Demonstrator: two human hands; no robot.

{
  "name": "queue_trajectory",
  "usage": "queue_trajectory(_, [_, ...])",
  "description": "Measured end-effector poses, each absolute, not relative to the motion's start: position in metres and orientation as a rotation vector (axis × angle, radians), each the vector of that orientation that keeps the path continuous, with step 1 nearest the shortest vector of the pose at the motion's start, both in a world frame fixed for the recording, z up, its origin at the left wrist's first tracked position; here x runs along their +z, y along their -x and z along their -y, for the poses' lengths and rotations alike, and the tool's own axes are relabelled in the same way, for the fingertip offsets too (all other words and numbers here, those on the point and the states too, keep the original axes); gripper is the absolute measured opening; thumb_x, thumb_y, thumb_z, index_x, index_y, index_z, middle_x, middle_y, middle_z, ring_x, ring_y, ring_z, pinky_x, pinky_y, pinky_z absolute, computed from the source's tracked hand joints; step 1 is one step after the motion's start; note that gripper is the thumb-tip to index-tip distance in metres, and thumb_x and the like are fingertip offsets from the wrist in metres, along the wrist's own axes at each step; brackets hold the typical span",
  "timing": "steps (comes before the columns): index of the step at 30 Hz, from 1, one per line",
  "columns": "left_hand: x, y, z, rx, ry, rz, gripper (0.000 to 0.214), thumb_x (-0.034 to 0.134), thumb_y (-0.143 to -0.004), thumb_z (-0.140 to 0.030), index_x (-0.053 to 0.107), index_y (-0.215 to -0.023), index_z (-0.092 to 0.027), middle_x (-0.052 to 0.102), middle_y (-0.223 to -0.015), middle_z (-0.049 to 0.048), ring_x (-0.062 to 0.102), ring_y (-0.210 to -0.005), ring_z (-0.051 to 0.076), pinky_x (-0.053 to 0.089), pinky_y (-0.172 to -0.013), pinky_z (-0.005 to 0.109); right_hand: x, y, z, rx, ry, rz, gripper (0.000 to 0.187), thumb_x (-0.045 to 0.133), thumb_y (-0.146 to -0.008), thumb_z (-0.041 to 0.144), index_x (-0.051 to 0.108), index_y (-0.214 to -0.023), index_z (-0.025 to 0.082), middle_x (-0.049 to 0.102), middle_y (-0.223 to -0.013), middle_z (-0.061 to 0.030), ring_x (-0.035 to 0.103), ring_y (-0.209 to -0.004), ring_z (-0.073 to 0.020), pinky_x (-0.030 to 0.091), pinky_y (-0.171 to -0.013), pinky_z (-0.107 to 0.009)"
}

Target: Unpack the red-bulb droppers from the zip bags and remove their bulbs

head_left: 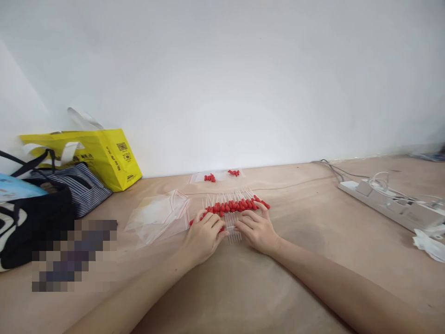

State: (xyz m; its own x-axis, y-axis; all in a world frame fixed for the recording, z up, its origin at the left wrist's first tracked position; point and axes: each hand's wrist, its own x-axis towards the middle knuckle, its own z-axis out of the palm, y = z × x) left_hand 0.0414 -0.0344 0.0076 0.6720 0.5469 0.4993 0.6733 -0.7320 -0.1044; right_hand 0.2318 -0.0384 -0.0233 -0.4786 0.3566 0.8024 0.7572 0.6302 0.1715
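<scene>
A dense row of droppers with red bulbs and clear thin tubes lies on the table in front of me. My left hand is curled over its left end, with red bulbs showing under and between the fingers. From the right, my right hand bends around the other end, one finger reaching up to the bulbs and the others on the clear tubes. More clear tubes show in the gap between my hands. What lies under both palms is hidden.
Flat clear zip bags lie left of my hands. Behind the row, another clear bag has two small red clusters on it. A yellow shopping bag, striped bag and black bag stand left. At right is a power strip with cables.
</scene>
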Motion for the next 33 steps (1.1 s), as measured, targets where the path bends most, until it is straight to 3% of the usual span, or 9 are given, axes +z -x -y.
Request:
queue_trajectory(5, [-0.007, -0.033, 0.029, -0.837, 2.497, 0.817, 0.020, 0.038, -0.087, -0.020, 0.058, -0.089, -0.017, 0.066, -0.088, 0.0024, 0.056, -0.092, 0.018, 0.026, -0.095, 0.041, -0.024, -0.229, 0.040, -0.668, 0.879, 2.072, 0.016, 0.045, -0.084, 0.018, 0.058, -0.075, 0.020, 0.064, -0.067, 0.0020, 0.055, -0.082, -0.0133, 0.015, -0.100, -0.042])
queue_trajectory(11, [-0.012, -0.039, 0.027, -0.892, 2.389, 0.660, 0.022, 0.038, -0.088, -0.017, 0.058, -0.098, -0.013, 0.065, -0.100, 0.0064, 0.054, -0.104, 0.019, 0.019, -0.102, 0.047, -0.029, -0.225, 0.036, -0.703, 0.830, 2.099, 0.018, 0.046, -0.084, 0.018, 0.056, -0.098, 0.020, 0.067, -0.083, 0.0005, 0.053, -0.093, -0.0158, 0.010, -0.101, -0.046])
queue_trajectory(20, [-0.013, -0.039, 0.031, -0.882, 2.362, 0.674, 0.024, 0.037, -0.089, -0.017, 0.061, -0.087, -0.014, 0.066, -0.100, 0.0042, 0.055, -0.104, 0.019, 0.011, -0.105, 0.051, -0.030, -0.228, 0.037, -0.698, 0.832, 2.126, 0.020, 0.041, -0.083, 0.012, 0.059, -0.079, 0.022, 0.061, -0.056, 0.0034, 0.055, -0.092, -0.0148, 0.009, -0.101, -0.046])
queue_trajectory(33, [-0.015, -0.031, 0.032, -0.871, 2.327, 0.624, 0.025, 0.040, -0.087, -0.016, 0.063, -0.077, -0.018, 0.068, -0.094, 0.0018, 0.055, -0.103, 0.019, 0.008, -0.105, 0.056, -0.032, -0.229, 0.039, -0.712, 0.778, 2.103, 0.015, 0.045, -0.084, 0.018, 0.058, -0.077, 0.022, 0.060, -0.053, 0.0044, 0.055, -0.096, -0.0134, 0.006, -0.102, -0.048])
